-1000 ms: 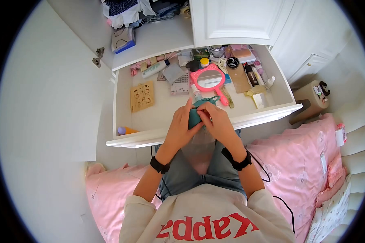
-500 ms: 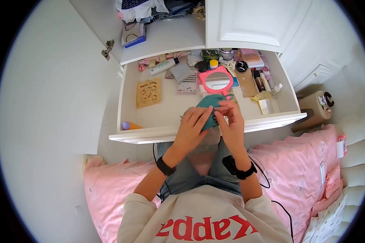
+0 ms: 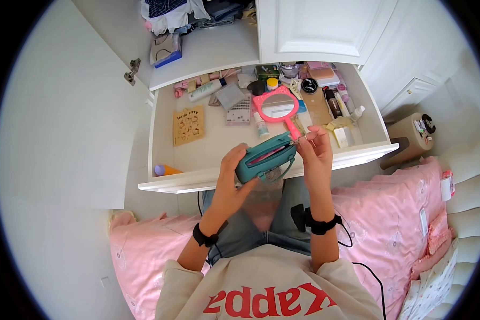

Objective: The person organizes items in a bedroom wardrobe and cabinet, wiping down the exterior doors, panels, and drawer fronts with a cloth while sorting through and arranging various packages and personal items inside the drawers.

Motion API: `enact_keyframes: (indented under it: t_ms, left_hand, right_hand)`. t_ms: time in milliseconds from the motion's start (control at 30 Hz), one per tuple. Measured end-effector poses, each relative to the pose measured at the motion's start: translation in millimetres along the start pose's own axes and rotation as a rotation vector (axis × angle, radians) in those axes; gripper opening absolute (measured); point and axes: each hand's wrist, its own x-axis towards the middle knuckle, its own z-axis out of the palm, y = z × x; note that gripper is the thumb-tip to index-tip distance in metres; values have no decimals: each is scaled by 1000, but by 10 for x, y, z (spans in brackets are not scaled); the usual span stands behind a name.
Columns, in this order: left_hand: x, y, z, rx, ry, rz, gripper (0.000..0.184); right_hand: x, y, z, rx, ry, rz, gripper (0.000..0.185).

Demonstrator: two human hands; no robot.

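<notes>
A small teal handbag [image 3: 269,159] with a short handle is held over the drawer's front edge. Its top gapes open, and something pink shows inside. My left hand [image 3: 232,173] is wrapped around the bag's left end, thumb below and fingers above. My right hand [image 3: 316,152] pinches at the right end of the bag's opening; the small part between thumb and finger is mostly hidden. Just beyond the bag lies a pink hand mirror [image 3: 277,106], its handle pointing toward my right hand. A small white bottle [image 3: 261,126] is beside the mirror.
The pulled-out white drawer [image 3: 197,184] holds a Hello Kitty card [image 3: 188,125], a white tube [image 3: 207,90], an orange tube [image 3: 167,170] and several cosmetics. Above are folded clothes [image 3: 218,13]. Left stands an open cabinet door [image 3: 64,117]; pink bedding [image 3: 378,213] is behind.
The bag has turned and its top now shows open. My left hand has shifted to its left end, and my right hand has moved right. The view has shifted slightly.
</notes>
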Motion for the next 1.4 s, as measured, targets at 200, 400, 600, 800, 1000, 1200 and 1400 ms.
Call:
enact_keyframes:
  t_ms: [200, 400, 600, 800, 1000, 1200, 1400]
  left_hand:
    - [-14, -45, -29, 12, 27, -5, 91]
    - [29, 42, 25, -122, 42, -24, 97]
    - [45, 18, -47, 19, -15, -37, 84]
    - [116, 135, -20, 431, 45, 83, 61]
    - [72, 300, 74, 513, -81, 26, 58]
    - [44, 451, -40, 189, -349, 86, 53]
    - [167, 272, -71, -66, 157, -215, 53]
  right_hand:
    - [-247, -192, 74, 174, -117, 34, 16]
    - [-294, -242, 104, 166, -114, 65, 13]
    - [-243, -204, 115, 38, -129, 18, 14]
    - [-79, 1, 132, -616, -58, -350, 15]
    - [-89, 125, 272, -472, 56, -298, 15]
    - [49, 262, 184, -39, -22, -133, 14]
    - [33, 385, 223, 291, -192, 120, 13]
